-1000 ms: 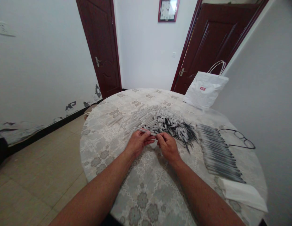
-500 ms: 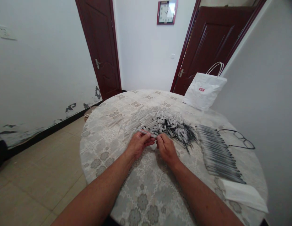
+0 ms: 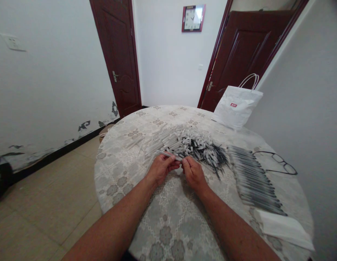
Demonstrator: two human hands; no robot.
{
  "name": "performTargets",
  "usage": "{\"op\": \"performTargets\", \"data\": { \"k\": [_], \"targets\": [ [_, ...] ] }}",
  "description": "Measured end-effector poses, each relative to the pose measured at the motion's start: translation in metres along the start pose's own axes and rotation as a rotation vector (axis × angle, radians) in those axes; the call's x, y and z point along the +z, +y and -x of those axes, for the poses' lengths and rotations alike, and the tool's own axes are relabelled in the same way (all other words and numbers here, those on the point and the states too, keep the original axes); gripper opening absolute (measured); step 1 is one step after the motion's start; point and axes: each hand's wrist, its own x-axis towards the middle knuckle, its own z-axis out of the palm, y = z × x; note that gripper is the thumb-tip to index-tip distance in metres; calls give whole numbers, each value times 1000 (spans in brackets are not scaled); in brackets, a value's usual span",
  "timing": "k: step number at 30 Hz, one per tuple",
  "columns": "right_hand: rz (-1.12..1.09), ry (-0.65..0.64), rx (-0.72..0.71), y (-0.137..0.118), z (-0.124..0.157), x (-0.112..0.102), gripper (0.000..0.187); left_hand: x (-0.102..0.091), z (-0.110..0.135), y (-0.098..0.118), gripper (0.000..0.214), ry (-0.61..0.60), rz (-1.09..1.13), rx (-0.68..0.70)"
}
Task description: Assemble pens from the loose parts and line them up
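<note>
Between my two hands is a slim pale pen [image 3: 165, 153], slanting down to the right. My left hand [image 3: 161, 169] is closed around its barrel, thumb on top. The fingertips of my right hand [image 3: 194, 173] are pinched at the pen's right end, and they hide that tip. Just beyond my hands lies a loose heap of white pen barrels [image 3: 165, 138], white caps [image 3: 197, 134] and dark refills [image 3: 219, 156]. To the right, a row of pens with dark ends [image 3: 257, 181] is laid side by side.
A round table with a patterned cloth [image 3: 165, 210] carries everything. Eyeglasses [image 3: 278, 159] lie right of the pen row, and a folded white sheet [image 3: 285, 228] sits near the front right edge. A white paper bag [image 3: 236, 107] stands at the back right.
The view has shifted slightly, so the scene sits a little lower and farther right. Both hands keep nearly the same hold on the pen.
</note>
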Motion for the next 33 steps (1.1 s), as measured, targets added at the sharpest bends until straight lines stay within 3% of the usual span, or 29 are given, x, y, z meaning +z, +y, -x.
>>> {"op": "performTargets", "data": {
  "k": [2,6,11,18,25,33],
  "targets": [
    [-20,2,16,2,0,0,37,1,0,0,31,4,5,-4],
    [-70,41,-18,2,1,0,22,0,-1,-1,29,22,17,19],
    [-20,48,-71,2,2,1,17,-1,-2,-1,30,4,7,15],
    [-10,2,-12,1,1,-1,35,3,1,0,32,14,11,0],
    [-5,33,-39,0,2,-2,20,3,0,0,28,19,6,4],
    [-21,-8,-18,1,2,1,31,4,1,0,29,9,-1,-2]
  ]
}}
